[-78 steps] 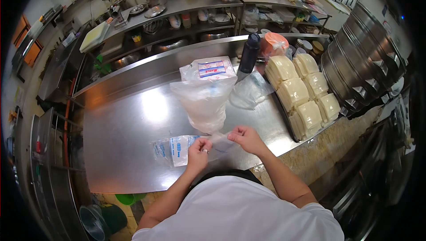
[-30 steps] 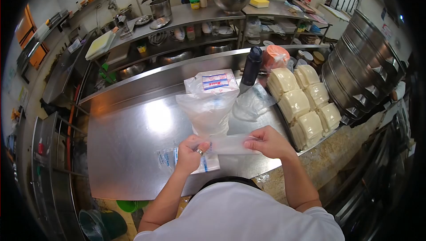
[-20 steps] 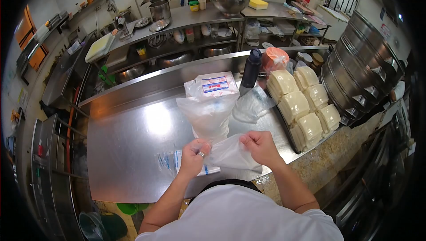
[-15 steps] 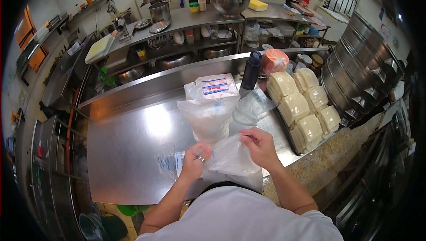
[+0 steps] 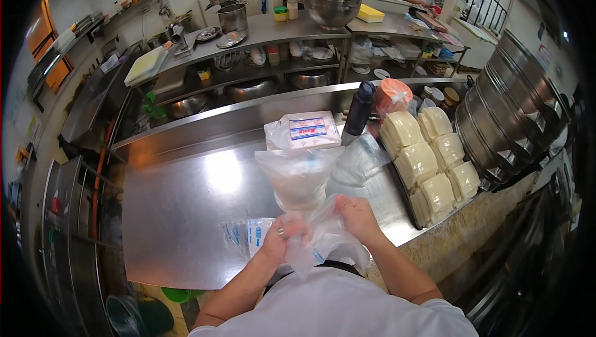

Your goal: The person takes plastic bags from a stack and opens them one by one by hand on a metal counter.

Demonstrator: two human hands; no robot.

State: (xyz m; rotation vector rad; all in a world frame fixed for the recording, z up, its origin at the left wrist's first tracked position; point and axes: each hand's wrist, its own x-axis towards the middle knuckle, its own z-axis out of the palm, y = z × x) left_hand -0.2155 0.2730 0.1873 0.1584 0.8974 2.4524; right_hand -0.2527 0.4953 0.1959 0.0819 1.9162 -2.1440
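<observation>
A thin, translucent plastic bag point(image 5: 323, 231) hangs stretched between my hands, just over the table's near edge. My left hand point(image 5: 285, 236) is closed on its left side, partly showing through the film. On the opposite side, my right hand point(image 5: 359, 218) pinches the bag's upper edge. Just beyond them stands another plastic bag point(image 5: 297, 179) with something whitish inside. Behind that lies a white pack point(image 5: 310, 131) with a blue and red label. Flat plastic packaging with blue print point(image 5: 254, 233) rests left of my left hand. Clear plastic point(image 5: 360, 162) lies crumpled beyond my right hand.
On the right, a dark tray point(image 5: 406, 194) carries several stacks of pale, plastic-wrapped squares. Tall stacked metal rings point(image 5: 512, 107) stand beside it. A dark bottle point(image 5: 360, 110) and an orange container point(image 5: 394, 95) are at the back. Two people work at the far counter point(image 5: 267, 33).
The bag in my hands has been lifted and bunched, its lower part now hanging toward me. My left hand has moved slightly right and down. The view has shifted a little.
</observation>
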